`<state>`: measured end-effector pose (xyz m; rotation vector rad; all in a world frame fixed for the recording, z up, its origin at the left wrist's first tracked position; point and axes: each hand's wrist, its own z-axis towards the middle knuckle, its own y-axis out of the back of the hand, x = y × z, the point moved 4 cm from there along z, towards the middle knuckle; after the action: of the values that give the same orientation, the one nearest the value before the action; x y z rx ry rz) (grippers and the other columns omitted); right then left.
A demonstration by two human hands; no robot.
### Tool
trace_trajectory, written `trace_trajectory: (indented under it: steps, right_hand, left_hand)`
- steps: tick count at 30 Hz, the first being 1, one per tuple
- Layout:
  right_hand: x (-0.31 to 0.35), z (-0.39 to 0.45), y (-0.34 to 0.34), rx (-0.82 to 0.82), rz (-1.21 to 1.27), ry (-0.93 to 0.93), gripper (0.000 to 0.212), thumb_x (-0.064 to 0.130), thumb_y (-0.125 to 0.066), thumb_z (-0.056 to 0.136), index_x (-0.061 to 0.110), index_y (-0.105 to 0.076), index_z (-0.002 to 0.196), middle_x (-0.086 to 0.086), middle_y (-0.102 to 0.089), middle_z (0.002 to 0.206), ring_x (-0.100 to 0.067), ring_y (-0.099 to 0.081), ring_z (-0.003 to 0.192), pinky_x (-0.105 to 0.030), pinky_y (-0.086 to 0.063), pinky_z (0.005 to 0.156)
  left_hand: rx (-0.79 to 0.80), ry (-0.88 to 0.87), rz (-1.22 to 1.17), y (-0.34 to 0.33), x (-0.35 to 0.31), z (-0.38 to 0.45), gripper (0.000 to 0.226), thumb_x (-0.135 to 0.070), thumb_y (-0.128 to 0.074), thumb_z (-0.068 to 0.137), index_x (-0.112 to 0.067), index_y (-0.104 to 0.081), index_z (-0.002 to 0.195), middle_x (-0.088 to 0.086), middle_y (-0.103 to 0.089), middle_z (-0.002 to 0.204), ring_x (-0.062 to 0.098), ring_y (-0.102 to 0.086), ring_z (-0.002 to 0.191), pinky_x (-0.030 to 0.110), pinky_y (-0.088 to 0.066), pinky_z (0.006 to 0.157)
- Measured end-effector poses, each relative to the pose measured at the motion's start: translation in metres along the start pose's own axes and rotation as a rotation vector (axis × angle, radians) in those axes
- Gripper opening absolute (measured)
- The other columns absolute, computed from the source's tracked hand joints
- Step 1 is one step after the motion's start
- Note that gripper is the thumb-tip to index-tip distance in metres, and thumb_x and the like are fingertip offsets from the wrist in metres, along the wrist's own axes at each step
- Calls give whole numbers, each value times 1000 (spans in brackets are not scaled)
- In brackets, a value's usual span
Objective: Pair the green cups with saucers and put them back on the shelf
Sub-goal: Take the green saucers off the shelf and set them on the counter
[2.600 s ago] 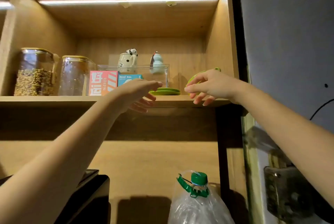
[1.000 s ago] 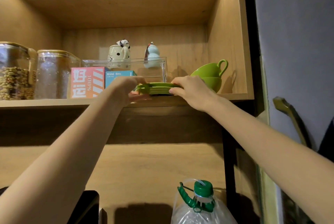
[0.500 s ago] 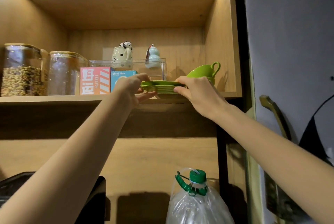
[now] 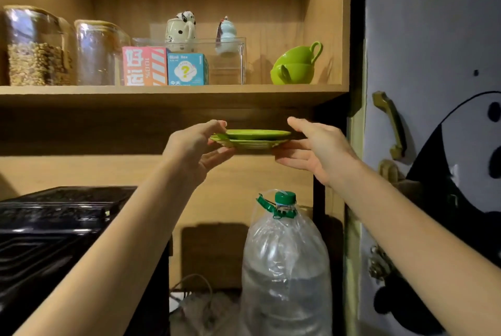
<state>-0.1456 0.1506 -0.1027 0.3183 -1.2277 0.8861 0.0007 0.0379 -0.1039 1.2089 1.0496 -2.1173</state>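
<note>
Two green saucers (image 4: 250,139), stacked one on the other, hang in the air below the shelf board (image 4: 173,93). My left hand (image 4: 196,147) grips their left rim and my right hand (image 4: 315,147) holds their right rim from beneath. Two green cups (image 4: 295,65) stay on the shelf at the far right, nested, the upper one tilted with its handle pointing up and right.
On the shelf stand two glass jars (image 4: 38,46), a pink box (image 4: 143,65), a blue box (image 4: 187,68) and a clear bin (image 4: 217,60) with small figurines. Below are a black appliance (image 4: 54,230) at left and a large water bottle (image 4: 284,265). A door with a handle (image 4: 391,124) is at right.
Both hands lifted the stacked saucers off the shelf and brought them down and toward me, below the shelf edge. The nested cups stayed on the shelf.
</note>
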Motion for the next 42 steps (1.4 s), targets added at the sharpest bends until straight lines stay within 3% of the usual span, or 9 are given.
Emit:
trace_trajectory:
  steps: [3, 7, 13, 15, 20, 26, 33, 38, 42]
  right_hand:
    - [-34, -15, 11, 31, 18, -160, 20, 13, -60, 87, 1, -54, 102, -19, -67, 78, -22, -69, 46, -31, -57, 41]
    - [-84, -38, 31, 52, -150, -293, 6, 6, -59, 85, 1, -59, 89, -13, -66, 60, -18, -65, 39, -28, -55, 39]
    - [-160, -84, 63, 17, -187, -450, 4, 5, -62, 83, 5, -62, 80, -14, -65, 70, -16, -64, 41, -28, -55, 40]
    - [-186, -100, 71, 25, -194, -489, 2, 5, -62, 83, 7, -62, 81, -14, -66, 72, -16, -66, 43, -28, -56, 41]
    - [-252, -137, 84, 26, -232, -594, 4, 6, -62, 84, 10, -62, 86, -12, -66, 72, -13, -66, 44, -27, -57, 44]
    - [-323, -169, 89, 47, -336, -723, 38, 9, -61, 85, 1, -53, 121, -19, -65, 96, -13, -62, 54, -21, -52, 42]
    - [-402, -202, 96, 66, -450, -863, 36, 6, -60, 86, -3, -53, 120, -16, -59, 95, -17, -57, 55, -27, -50, 46]
    - [-439, -221, 96, 42, -461, -950, 37, 5, -63, 83, -1, -53, 118, -19, -59, 96, -21, -57, 61, -31, -53, 51]
    - [-457, -227, 96, 27, -469, -994, 37, 3, -63, 82, 0, -54, 117, -27, -63, 101, -23, -58, 64, -29, -53, 51]
  left_hand:
    - [6, 13, 6, 12, 32, -25, 10, -3, -56, 83, -8, -62, 76, 11, -62, 91, 25, -64, 73, 24, -58, 52]
    - [-38, 9, 36, 32, 81, -59, 19, 3, -55, 81, -11, -64, 71, 4, -66, 72, 29, -59, 76, 28, -58, 62]
    - [-36, 84, 106, 66, 153, -106, 34, 9, -54, 78, -21, -66, 86, -1, -66, 86, 15, -63, 67, 22, -56, 54]
    - [-36, 140, 123, 79, 180, -120, 43, 12, -53, 78, -24, -64, 98, -6, -67, 93, 9, -66, 75, 22, -57, 55]
    - [-128, 328, 139, 116, 242, -150, 65, 14, -53, 78, -18, -44, 133, 3, -56, 125, 25, -58, 111, 23, -59, 55]
    - [-175, 527, 226, 154, 305, -181, 66, 18, -49, 79, -6, -35, 139, 10, -45, 143, 29, -55, 110, 20, -55, 50]
    - [-191, 692, 386, 197, 366, -215, 69, 16, -52, 79, -4, -30, 141, 11, -39, 146, 33, -49, 122, 14, -53, 51]
    - [-209, 711, 533, 215, 392, -229, 67, 18, -53, 73, -4, -41, 135, 14, -49, 135, 34, -56, 112, 43, -51, 87]
    - [-154, 720, 643, 219, 396, -231, 59, 8, -57, 61, -13, -57, 116, 12, -64, 111, 37, -61, 105, 52, -51, 88]
